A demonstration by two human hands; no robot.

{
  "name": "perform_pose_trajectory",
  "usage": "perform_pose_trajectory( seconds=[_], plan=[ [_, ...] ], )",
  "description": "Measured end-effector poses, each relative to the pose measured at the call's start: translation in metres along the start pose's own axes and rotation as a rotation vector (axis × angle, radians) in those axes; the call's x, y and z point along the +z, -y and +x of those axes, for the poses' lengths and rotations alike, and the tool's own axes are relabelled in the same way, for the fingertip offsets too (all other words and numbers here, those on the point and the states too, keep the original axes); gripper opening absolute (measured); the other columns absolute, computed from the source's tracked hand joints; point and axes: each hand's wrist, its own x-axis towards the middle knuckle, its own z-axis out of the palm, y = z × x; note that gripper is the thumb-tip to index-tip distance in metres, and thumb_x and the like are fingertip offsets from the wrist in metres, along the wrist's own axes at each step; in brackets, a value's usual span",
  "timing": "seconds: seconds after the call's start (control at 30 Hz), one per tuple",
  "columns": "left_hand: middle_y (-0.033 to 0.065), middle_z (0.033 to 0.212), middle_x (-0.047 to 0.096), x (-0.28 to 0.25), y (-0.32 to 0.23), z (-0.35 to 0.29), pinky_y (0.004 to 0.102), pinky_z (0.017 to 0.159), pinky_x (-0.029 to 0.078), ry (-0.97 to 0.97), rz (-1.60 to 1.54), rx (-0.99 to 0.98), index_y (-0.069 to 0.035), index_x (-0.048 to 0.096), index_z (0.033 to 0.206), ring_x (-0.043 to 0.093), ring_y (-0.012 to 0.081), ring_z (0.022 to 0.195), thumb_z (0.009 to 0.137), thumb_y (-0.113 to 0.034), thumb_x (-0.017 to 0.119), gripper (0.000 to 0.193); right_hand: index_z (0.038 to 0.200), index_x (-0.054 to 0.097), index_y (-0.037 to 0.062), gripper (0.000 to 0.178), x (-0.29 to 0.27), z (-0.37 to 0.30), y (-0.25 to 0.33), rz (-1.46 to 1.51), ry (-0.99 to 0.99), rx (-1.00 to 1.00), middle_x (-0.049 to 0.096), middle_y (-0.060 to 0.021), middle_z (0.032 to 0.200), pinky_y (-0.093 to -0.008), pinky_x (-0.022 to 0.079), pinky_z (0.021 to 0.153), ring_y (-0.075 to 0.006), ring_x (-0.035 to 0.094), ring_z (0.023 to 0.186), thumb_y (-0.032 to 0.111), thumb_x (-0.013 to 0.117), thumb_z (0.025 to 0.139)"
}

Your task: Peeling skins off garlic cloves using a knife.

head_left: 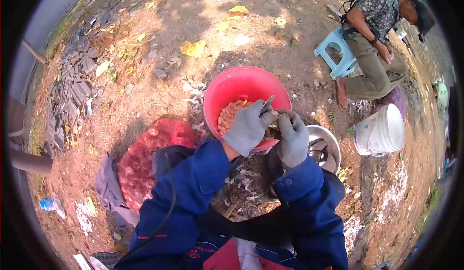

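Over the right rim of a red bucket (220, 89), both my hands in grey gloves are drawn close together. My left hand (247, 129) is closed, with a flat grey piece like a short blade (267, 104) sticking up by its fingers; whether it is a blade or a glove tip I cannot tell. My right hand (293, 139) pinches a small pale piece, which looks like a garlic clove (274, 116), where the fingertips meet. Pale orange-pink peeled cloves (230, 115) lie in the bucket, partly hidden by my left hand.
A red mesh sack (142, 166) of bulbs lies left of my forearm. Right of my hands stands a metal basin (331, 142) with dark items inside. Farther right are a white bucket (379, 131), a light-blue stool (338, 52) and a seated person (374, 33). Papery white skins litter the ground.
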Motion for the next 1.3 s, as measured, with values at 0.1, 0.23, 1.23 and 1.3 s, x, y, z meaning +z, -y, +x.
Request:
perform_pose_trajectory(
  seconds=[0.1, 0.23, 1.23, 1.3],
  plan=[
    [0.0081, 0.081, 0.067, -0.004, 0.011, 0.005, 0.0319, 0.073, 0.051, 0.075, -0.114, -0.027, 0.004, 0.065, 0.095, 0.062, 0.0134, 0.077, 0.091, -0.015, 0.069, 0.020, 0.113, 0.063, -0.0057, 0.027, 0.009, -0.007, 0.015, 0.106, -0.037, 0.089, 0.068, -0.0069, 0.096, -0.0239, 0.052, 0.077, -0.0097, 0.063, 0.084, 0.017, 0.060, 0.098],
    [0.0053, 0.086, 0.067, -0.009, 0.014, 0.010, 0.0319, 0.072, 0.050, 0.072, -0.279, 0.023, 0.005, 0.065, 0.094, 0.061, 0.0120, 0.079, 0.094, -0.017, 0.068, 0.022, 0.109, 0.064, -0.0058, 0.026, 0.010, -0.008, 0.014, -0.021, -0.053, 0.009, 0.068, -0.0064, 0.096, -0.0237, 0.051, 0.077, -0.0094, 0.063, 0.086, 0.017, 0.062, 0.097],
    [0.0120, 0.093, 0.074, 0.002, 0.002, -0.004, 0.0301, 0.077, 0.053, 0.013, -0.022, 0.055, 0.002, 0.070, 0.106, 0.068, 0.0141, 0.082, 0.092, -0.012, 0.070, 0.020, 0.100, 0.068, -0.0047, 0.025, -0.002, -0.004, 0.003, -0.101, -0.173, -0.016, 0.069, -0.0054, 0.089, -0.0247, 0.050, 0.074, -0.0091, 0.061, 0.082, 0.019, 0.067, 0.092],
    [0.0098, 0.092, 0.074, 0.001, 0.000, -0.004, 0.0285, 0.077, 0.052, 0.041, -0.023, 0.022, 0.003, 0.071, 0.107, 0.067, 0.0136, 0.081, 0.091, -0.010, 0.070, 0.020, 0.100, 0.068, -0.0045, 0.025, -0.003, -0.006, 0.004, -0.208, -0.138, -0.088, 0.069, -0.0054, 0.089, -0.0241, 0.050, 0.074, -0.0086, 0.061, 0.082, 0.019, 0.066, 0.093]
  ],
)
